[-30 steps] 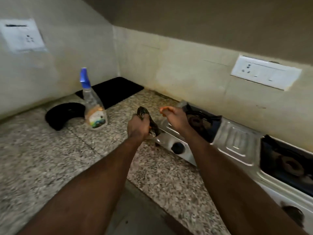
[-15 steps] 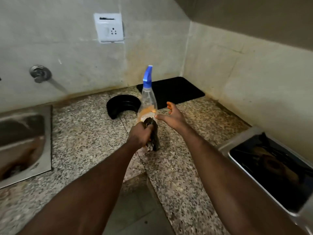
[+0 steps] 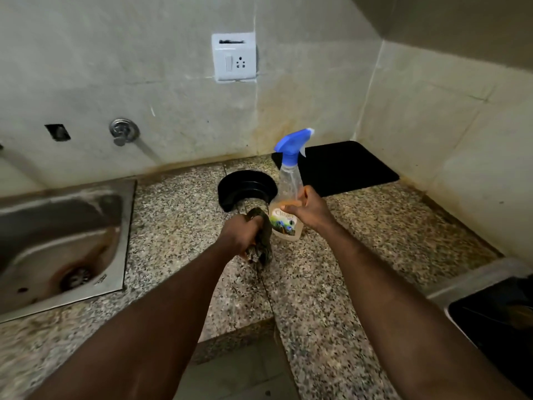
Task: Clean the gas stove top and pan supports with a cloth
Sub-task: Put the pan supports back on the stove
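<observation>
cloth is bunched in the left hand, clenched round it above the counter. right hand grasps the spray bottle beside the cloth.

Countertop: speckled granite, smooth, low sheen; sink: stainless steel, dull, with brownish staining in the basin; wall tap fitting: bright chromed metal. Spray bottle: clear smooth plastic with a glossy printed label and a blue plastic trigger head; cloth: dark crumpled fabric, matt, weave too blurred to tell. Wall tiles: smooth, pale, yellow-stained; socket plate: white plastic; black mat: matt; curved black piece: glossy; gas stove: grey metal rim, dull.
</observation>
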